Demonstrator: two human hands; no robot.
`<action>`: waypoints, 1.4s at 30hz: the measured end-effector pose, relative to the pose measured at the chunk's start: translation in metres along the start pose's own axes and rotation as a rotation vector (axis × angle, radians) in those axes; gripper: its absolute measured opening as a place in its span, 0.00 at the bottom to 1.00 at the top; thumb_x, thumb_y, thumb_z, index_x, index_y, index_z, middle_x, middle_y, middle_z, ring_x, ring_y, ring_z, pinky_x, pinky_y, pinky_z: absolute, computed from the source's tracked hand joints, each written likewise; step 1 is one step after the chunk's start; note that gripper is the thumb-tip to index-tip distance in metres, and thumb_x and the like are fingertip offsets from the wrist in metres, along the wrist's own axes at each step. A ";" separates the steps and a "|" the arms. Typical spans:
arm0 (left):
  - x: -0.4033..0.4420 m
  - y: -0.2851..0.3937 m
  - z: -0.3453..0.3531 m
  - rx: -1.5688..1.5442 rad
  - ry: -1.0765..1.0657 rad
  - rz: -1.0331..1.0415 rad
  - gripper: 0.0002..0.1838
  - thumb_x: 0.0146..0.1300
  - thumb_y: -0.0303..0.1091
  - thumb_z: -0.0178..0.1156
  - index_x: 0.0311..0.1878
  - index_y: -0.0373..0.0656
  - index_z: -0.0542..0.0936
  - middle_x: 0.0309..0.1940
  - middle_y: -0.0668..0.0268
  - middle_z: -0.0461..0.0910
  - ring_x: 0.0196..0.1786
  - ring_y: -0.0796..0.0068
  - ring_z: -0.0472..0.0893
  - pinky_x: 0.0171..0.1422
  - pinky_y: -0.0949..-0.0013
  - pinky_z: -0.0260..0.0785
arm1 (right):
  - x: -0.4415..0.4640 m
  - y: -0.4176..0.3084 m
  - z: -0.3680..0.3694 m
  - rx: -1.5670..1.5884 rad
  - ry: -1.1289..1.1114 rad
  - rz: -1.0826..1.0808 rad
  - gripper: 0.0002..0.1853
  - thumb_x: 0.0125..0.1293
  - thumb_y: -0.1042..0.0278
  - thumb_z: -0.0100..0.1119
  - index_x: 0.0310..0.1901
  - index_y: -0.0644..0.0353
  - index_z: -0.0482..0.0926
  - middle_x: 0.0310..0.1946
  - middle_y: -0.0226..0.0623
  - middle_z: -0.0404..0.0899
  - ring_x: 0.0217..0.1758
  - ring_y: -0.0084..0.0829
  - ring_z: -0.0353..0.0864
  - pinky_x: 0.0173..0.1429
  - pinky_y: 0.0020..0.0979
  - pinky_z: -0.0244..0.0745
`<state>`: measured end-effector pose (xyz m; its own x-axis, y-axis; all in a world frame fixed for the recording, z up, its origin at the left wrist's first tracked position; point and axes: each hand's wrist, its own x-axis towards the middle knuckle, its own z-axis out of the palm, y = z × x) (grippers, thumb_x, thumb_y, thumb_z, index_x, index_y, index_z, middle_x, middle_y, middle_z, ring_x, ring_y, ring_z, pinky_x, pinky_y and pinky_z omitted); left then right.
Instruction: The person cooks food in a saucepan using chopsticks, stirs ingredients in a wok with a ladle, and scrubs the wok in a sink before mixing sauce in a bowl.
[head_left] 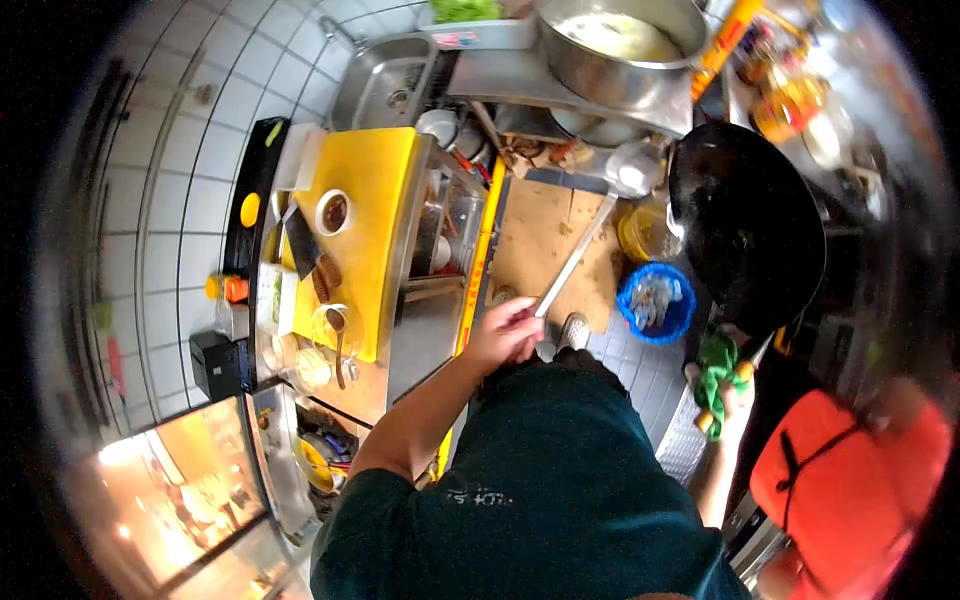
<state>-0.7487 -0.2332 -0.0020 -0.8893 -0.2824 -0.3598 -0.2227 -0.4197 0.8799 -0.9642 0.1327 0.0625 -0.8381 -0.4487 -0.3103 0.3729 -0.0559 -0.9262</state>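
Note:
My left hand [508, 332] is closed around the end of a ladle [577, 254] with a long pale handle. The ladle's round metal bowl [633, 170] is beside the left rim of a large black wok [745, 225]. On the right, my right hand [738, 398] grips a bunched green cloth [716, 370] at the wok's near edge. Wooden-looking ends poke out of the cloth, and how it meets the wok's handle is partly hidden. The wok is tilted, and I make out no food in it.
A yellow cutting board [375, 180] on the left bears a cleaver [300, 240] and a sauce bowl [335, 212]. A large pot [620, 40] stands at the back. A blue basket [655, 300] is left of the wok. A person in orange [840, 480] is close on my right.

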 end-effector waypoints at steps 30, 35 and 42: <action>0.322 0.160 -0.523 -0.412 0.589 -0.057 0.04 0.67 0.28 0.61 0.40 0.41 0.76 0.26 0.60 0.80 0.24 0.69 0.80 0.22 0.68 0.70 | 0.255 -0.087 0.627 -0.163 -0.284 0.065 0.19 0.72 0.60 0.54 0.56 0.67 0.75 0.51 0.44 0.81 0.52 0.40 0.83 0.59 0.38 0.79; 0.325 0.145 -0.521 -0.798 0.538 0.012 0.05 0.68 0.28 0.60 0.39 0.38 0.75 0.29 0.59 0.80 0.28 0.70 0.80 0.24 0.73 0.71 | 0.273 -0.079 0.682 -0.099 -0.238 0.091 0.19 0.73 0.60 0.51 0.54 0.68 0.76 0.45 0.46 0.82 0.46 0.39 0.84 0.50 0.37 0.81; 0.287 0.121 -0.514 -1.199 0.393 0.094 0.04 0.70 0.28 0.57 0.41 0.38 0.74 0.30 0.57 0.80 0.26 0.73 0.77 0.24 0.77 0.70 | 0.285 -0.074 0.729 -0.055 -0.260 0.131 0.15 0.73 0.63 0.52 0.47 0.69 0.78 0.38 0.42 0.83 0.35 0.33 0.84 0.33 0.32 0.80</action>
<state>-0.8257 -0.8087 -0.1586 -0.6580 -0.5036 -0.5598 0.5186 -0.8421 0.1480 -0.9403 -0.6416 0.1992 -0.6511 -0.6629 -0.3696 0.4431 0.0633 -0.8942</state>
